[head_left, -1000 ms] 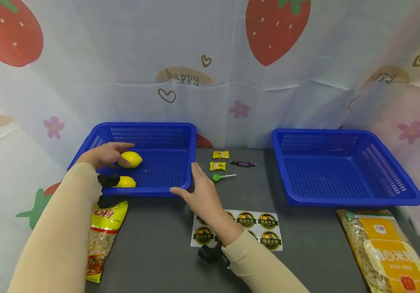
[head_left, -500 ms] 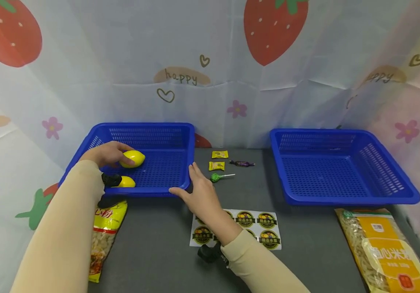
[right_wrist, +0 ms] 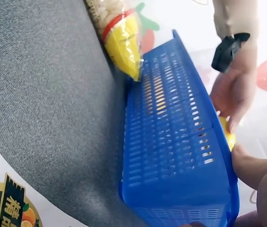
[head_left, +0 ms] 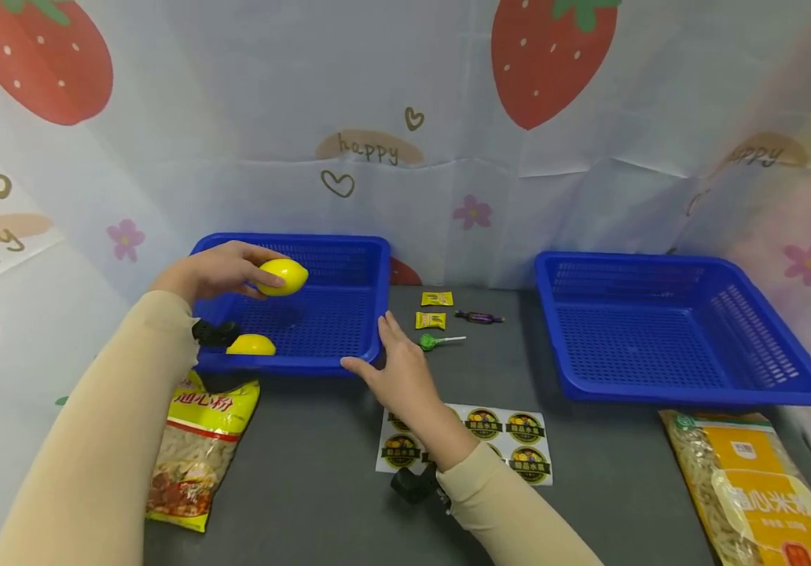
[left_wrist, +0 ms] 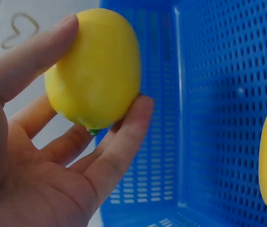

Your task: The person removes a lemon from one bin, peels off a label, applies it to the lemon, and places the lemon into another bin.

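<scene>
Between thumb and fingers, my left hand (head_left: 225, 270) holds a yellow lemon (head_left: 284, 277) above the left blue basket (head_left: 321, 362). The left wrist view shows the lemon (left_wrist: 98, 66) with its small green stem tip pointing down toward the palm. A second lemon (head_left: 253, 344) lies inside that basket, near its front wall. My right hand (head_left: 405, 369) grips the basket's front right corner, its thumb on the front rim and fingers along the right side. In the right wrist view the thumb (right_wrist: 251, 165) presses on the rim.
Two yellow candies, a purple-wrapped candy (head_left: 479, 317) and a green lollipop (head_left: 428, 342) lie between the baskets. Another blue basket (head_left: 695, 393) stands right. A sticker sheet (head_left: 526, 448) lies under my right forearm. Food bags lie left (head_left: 196, 448) and right (head_left: 759, 487).
My left hand has taken hold of the lemon and lifted it up and rightward from the basket floor. My right hand stays on the basket corner. The head view has shifted slightly.
</scene>
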Motion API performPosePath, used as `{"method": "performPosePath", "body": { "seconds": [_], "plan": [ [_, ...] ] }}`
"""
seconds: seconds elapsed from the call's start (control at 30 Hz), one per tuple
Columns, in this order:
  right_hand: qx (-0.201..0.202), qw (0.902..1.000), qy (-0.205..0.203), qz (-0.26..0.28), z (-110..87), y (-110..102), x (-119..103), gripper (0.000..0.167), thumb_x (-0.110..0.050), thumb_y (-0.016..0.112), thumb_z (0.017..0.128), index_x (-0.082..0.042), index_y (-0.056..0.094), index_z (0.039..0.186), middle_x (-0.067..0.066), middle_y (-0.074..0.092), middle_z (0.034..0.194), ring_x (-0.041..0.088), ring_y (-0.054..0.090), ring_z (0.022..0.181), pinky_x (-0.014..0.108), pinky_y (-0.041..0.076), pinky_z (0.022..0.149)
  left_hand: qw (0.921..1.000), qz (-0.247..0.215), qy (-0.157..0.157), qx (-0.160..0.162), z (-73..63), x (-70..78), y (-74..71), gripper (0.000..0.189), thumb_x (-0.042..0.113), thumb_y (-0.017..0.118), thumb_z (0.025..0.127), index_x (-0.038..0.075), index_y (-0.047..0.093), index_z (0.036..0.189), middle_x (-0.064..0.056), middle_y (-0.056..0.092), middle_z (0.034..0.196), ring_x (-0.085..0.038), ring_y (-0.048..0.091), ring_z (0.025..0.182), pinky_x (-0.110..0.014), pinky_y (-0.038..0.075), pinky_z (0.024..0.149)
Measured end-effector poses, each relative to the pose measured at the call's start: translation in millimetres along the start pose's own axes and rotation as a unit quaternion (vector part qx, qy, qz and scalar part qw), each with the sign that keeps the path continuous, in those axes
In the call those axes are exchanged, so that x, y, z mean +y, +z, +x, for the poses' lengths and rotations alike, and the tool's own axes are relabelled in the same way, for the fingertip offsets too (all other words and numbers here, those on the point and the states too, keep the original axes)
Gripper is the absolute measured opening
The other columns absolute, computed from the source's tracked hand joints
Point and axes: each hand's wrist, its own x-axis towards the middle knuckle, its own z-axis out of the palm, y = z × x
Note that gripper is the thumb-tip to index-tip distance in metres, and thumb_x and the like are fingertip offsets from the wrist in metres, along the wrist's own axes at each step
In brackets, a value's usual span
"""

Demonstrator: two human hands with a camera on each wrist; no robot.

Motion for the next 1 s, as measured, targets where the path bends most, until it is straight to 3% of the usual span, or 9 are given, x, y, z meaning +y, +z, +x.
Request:
{"method": "performPosePath", "body": {
  "seconds": [0.27, 0.57, 0.8, 1.0],
  "plan": [
    [0.0, 1.0, 0.008, -0.002, 1.4, -6, 2, 0.091, -0.054, 0.069, 0.091, -0.009, 0.029, 0.159, 0.005, 0.02, 0.168, 0.033, 0.028, 0.151, 0.053, 0.034, 0.118, 0.9988, -0.012, 0.039, 0.025, -20.2, 25.9, 19.8, 0.062, 0.03, 0.071, 0.096, 0.005, 0.043, 0.146, -0.019, 0.051, 0.135, -0.029, 0.062, 0.108, -0.038, 0.056, 0.096],
    [-0.012, 0.9999, 0.003, 0.005, 1.4, -6, 5, 0.09, -0.052, 0.07, 0.091, -0.01, 0.028, 0.159, 0.003, 0.02, 0.168, 0.029, 0.03, 0.151, 0.051, 0.033, 0.119, 0.992, 0.017, 0.118, 0.043, -69.4, 30.6, 60.7, 0.048, 0.03, 0.073, 0.094, 0.01, 0.054, 0.134, -0.012, 0.058, 0.133, -0.029, 0.062, 0.115, -0.04, 0.054, 0.095],
    [-0.023, 0.9996, 0.0, 0.017, 0.5, -11, 6, 0.086, -0.052, 0.068, 0.093, -0.012, 0.03, 0.159, 0.001, 0.021, 0.167, 0.025, 0.044, 0.144, 0.049, 0.037, 0.117, 0.992, -0.014, 0.115, 0.05, -91.5, 28.9, 98.8, 0.048, 0.035, 0.073, 0.094, 0.013, 0.057, 0.134, -0.012, 0.055, 0.134, -0.031, 0.064, 0.114, -0.04, 0.056, 0.094],
    [0.01, 0.9961, -0.025, 0.084, -12.5, -24, 5, 0.072, -0.045, 0.068, 0.095, -0.011, 0.044, 0.153, 0.007, 0.042, 0.159, 0.027, 0.061, 0.128, 0.044, 0.055, 0.098, 0.9873, -0.019, 0.121, 0.101, -96.9, 21.4, 131.3, 0.051, 0.039, 0.073, 0.093, 0.016, 0.058, 0.136, -0.008, 0.059, 0.136, -0.031, 0.064, 0.113, -0.042, 0.055, 0.094]
  ]
}}
